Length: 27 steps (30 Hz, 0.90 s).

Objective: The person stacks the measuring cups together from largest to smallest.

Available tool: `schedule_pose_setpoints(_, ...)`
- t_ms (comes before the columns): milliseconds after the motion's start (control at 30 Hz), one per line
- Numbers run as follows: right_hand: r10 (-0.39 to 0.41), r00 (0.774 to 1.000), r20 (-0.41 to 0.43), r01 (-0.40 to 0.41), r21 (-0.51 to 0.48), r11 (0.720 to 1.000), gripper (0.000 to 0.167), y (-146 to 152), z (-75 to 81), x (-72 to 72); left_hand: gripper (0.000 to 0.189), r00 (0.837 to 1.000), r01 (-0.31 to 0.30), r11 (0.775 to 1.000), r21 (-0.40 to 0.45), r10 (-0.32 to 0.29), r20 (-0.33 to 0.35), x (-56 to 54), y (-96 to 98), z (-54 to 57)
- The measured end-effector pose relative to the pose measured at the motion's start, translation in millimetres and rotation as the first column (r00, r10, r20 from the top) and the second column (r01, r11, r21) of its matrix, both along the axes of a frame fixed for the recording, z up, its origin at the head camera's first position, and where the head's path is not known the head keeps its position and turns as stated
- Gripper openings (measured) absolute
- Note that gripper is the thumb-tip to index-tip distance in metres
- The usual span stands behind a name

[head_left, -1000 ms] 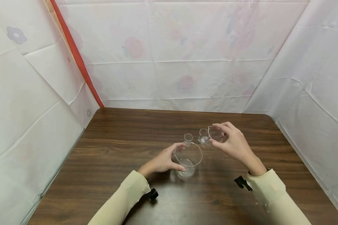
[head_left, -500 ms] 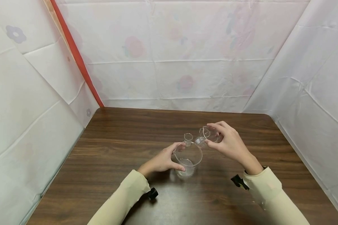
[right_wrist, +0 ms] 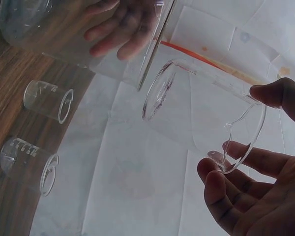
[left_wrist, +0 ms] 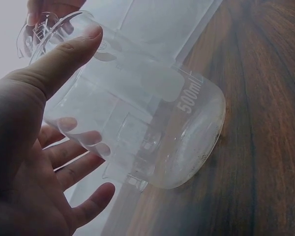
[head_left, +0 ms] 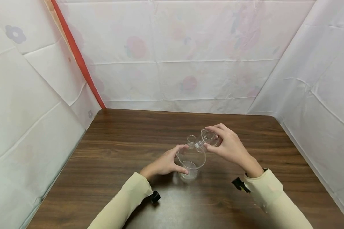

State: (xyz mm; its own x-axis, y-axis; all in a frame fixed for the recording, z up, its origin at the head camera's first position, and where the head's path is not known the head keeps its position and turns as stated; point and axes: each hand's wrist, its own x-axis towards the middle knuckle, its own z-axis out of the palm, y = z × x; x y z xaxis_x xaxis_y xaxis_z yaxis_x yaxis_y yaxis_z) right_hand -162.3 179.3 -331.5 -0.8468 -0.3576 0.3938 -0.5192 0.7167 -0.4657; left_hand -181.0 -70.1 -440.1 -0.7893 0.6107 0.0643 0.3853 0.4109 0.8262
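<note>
Beaker (right_wrist: 199,110) between right-hand fingers (right_wrist: 223,199)

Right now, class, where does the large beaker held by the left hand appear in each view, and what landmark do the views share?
Head: large beaker right of centre, below the middle.
Left wrist: large beaker around the centre, rim toward upper left.
Right wrist: large beaker upper left, cut by the top edge.
Shared landmark: the left hand.

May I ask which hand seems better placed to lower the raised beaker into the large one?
Probably the right hand: it grips the raised beaker, while the left hand holds the large beaker.
</note>
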Motion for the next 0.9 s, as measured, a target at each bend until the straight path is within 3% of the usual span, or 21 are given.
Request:
schedule_pose_setpoints(600,0.071,0.997,0.042,-0.072,0.019,0.997,0.049,-7.9,0.3,0.1,0.085,1.0,0.022,1.0,0.007,-0.022,-0.002,-2.8,-0.8,-2.5)
schedule_pose_setpoints(900,0.163,0.986,0.038,-0.165,0.054,0.985,0.051,-8.7,-0.6,0.6,0.083,1.0,0.02,1.0,0.018,-0.02,0.006,-1.2,0.6,-1.9)
